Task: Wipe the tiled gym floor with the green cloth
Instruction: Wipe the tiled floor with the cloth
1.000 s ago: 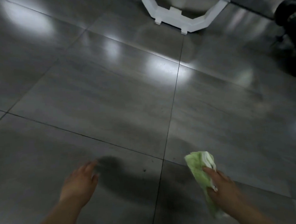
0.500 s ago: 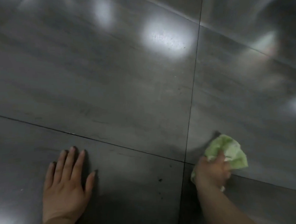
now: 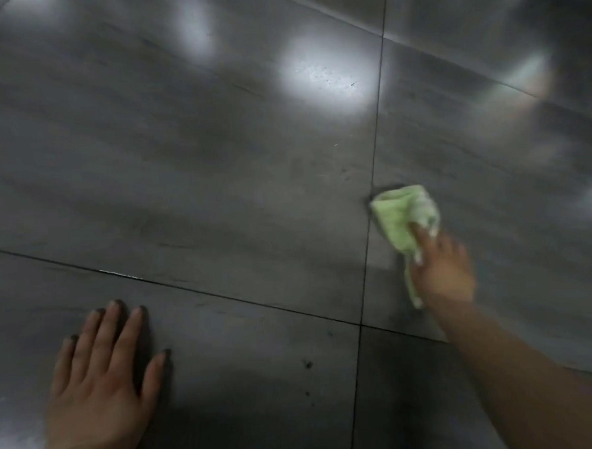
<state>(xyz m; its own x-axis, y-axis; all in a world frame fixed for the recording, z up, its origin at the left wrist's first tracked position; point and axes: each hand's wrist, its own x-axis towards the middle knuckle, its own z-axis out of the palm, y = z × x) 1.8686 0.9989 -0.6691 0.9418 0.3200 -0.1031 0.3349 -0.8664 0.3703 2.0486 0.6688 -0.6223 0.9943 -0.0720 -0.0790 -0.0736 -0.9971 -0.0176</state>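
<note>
Pressing on the grey tiled floor (image 3: 216, 177) are two bare hands and one green cloth (image 3: 397, 215). Two grout lines cross (image 3: 361, 325), so four tiles meet between the arms. The left hand (image 3: 97, 382) lies flat on the near left tile, its fingers (image 3: 111, 323) straight and slightly apart. The crumpled cloth sits against the far right tile's left edge, under the right hand (image 3: 444, 268), whose blurred fingers (image 3: 422, 235) stretch forward on top of it.

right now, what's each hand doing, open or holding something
Left hand: open, fingers flat on the floor.
Right hand: on the green cloth; gripping or just pressing, too blurred to tell.
</note>
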